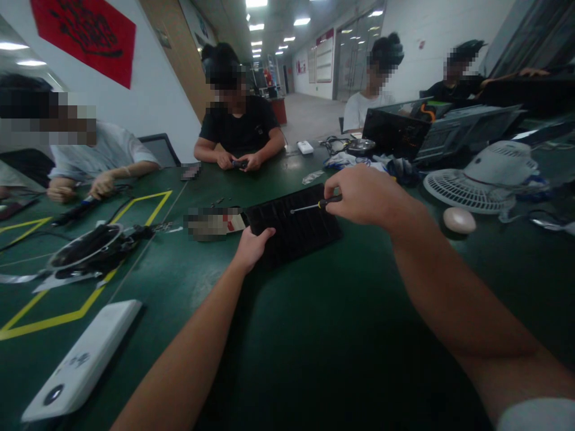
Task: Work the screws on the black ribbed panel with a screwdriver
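A flat black panel point(309, 230) with ribs or slots is tilted over the green table in front of me. My left hand point(254, 246) grips its left edge, thumb on top and the other fingers hidden beneath. Above the panel's right part, my right hand point(359, 194) pinches the dark handle of a screwdriver point(308, 208). The screwdriver's metal shaft points left across the panel, its tip near the middle; whether it touches a screw is too small to tell. A partly blurred box point(213, 224) in beige and red lies just left of the panel.
A white power-bank-like device point(83, 362) lies at the near left, behind it a black part with cables point(87, 248). To the right are a white fan point(487, 176), a pale mouse point(459, 221) and an open computer case point(398, 131). Several people sit around the table point(314, 341).
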{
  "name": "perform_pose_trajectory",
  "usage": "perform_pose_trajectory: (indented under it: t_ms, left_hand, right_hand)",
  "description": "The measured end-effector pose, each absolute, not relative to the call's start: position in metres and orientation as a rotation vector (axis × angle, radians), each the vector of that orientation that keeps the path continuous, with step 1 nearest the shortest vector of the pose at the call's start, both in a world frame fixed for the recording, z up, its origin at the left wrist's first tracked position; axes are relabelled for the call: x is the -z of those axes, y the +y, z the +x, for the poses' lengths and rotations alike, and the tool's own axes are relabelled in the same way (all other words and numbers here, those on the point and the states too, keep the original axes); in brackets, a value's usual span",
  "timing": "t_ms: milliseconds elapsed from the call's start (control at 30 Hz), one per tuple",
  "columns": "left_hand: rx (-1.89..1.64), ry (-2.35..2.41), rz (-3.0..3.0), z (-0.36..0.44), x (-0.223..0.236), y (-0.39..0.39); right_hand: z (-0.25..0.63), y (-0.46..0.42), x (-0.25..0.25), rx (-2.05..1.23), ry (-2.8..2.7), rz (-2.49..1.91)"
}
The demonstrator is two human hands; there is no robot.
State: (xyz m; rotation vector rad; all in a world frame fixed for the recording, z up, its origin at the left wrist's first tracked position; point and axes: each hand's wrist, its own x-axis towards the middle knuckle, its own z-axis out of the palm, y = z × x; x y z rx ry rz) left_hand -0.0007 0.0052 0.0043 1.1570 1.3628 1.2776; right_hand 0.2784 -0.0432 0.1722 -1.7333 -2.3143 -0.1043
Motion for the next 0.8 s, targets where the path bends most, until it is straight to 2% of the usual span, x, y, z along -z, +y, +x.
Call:
perform_pose_trajectory:
  t_ms: [800]
  left_hand:
    - [-1.309,1.381,1.153,0.000,-0.005,0.007]
  right_hand:
    - [0.265,-0.041,-0.169,-0.056,-2.467,-1.888]
